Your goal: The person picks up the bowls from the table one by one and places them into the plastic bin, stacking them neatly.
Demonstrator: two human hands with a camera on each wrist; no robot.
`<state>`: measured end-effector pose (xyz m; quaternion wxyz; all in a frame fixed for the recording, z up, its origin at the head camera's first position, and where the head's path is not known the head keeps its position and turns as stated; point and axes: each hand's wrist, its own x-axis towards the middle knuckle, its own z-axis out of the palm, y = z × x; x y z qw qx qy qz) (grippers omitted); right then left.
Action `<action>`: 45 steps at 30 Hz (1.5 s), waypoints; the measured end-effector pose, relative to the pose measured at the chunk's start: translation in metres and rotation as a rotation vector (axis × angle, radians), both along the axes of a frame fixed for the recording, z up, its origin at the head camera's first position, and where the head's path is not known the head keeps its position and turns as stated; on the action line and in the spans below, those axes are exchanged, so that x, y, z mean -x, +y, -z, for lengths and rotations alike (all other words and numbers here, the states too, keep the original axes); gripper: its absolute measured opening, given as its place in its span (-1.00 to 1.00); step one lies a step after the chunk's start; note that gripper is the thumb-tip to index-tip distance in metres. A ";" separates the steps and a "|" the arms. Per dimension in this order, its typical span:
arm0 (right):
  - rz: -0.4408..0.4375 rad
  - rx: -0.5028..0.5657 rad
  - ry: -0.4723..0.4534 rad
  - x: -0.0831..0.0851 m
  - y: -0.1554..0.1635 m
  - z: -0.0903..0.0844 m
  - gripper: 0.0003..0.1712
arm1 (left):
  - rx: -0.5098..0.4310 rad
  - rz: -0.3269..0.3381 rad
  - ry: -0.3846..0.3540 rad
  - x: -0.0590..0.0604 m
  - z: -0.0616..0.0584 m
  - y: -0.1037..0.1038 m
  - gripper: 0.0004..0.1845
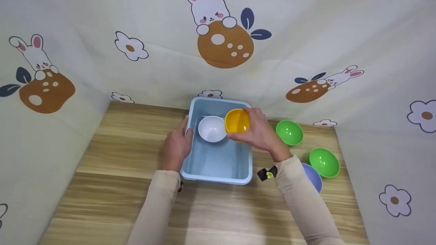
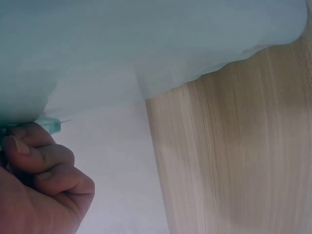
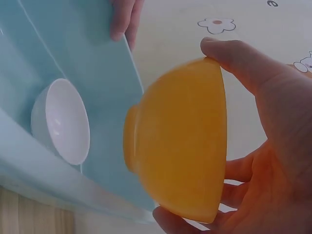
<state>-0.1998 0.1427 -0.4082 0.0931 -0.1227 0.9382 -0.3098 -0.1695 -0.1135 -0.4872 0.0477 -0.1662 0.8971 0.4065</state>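
Note:
My right hand (image 1: 257, 131) holds a yellow bowl (image 1: 237, 120) tilted over the far right part of a light blue tub (image 1: 218, 177). From the right wrist view the yellow bowl (image 3: 183, 146) fills the middle, pinched between thumb and fingers (image 3: 243, 63). A white bowl (image 1: 212, 128) lies inside the tub near its far end, also seen as the white bowl (image 3: 62, 119) on the tub floor. My left hand (image 1: 177, 144) grips the tub's left rim, thumb over the edge. The left wrist view shows curled fingers (image 2: 41, 161) under the tub rim (image 2: 48, 124).
Two green bowls (image 1: 289, 132) (image 1: 324, 162) and a lilac bowl (image 1: 313, 177), partly behind my right sleeve, sit on the wooden table (image 1: 119, 143) right of the tub. Cloth with rabbit prints (image 1: 218, 37) walls the table at back and sides.

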 end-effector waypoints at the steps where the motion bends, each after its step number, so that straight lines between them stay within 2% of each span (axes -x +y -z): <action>1: 0.007 0.001 -0.001 0.001 -0.001 0.001 0.28 | 0.005 0.001 0.003 0.000 0.000 0.000 -0.38; 9: 0.054 0.000 -0.037 0.006 -0.010 0.008 0.25 | -0.011 0.009 0.005 0.003 0.003 0.001 -0.41; 17: 0.062 0.026 -0.040 0.010 -0.027 0.016 0.25 | -0.009 -0.008 -0.034 0.003 0.002 0.000 -0.39; 23: 0.076 -0.015 -0.052 0.014 -0.037 0.024 0.25 | -0.005 -0.012 -0.068 0.002 0.000 0.000 -0.38; 32: 0.098 -0.085 -0.040 0.019 -0.049 0.038 0.23 | 0.028 -0.017 -0.067 0.002 0.000 0.000 -0.38; 39: 0.091 -0.072 -0.039 0.021 -0.055 0.046 0.23 | 0.050 -0.001 -0.028 0.001 0.001 0.000 -0.39; 45: 0.107 -0.073 -0.053 0.026 -0.060 0.048 0.22 | 0.031 -0.012 -0.038 0.002 0.000 0.001 -0.39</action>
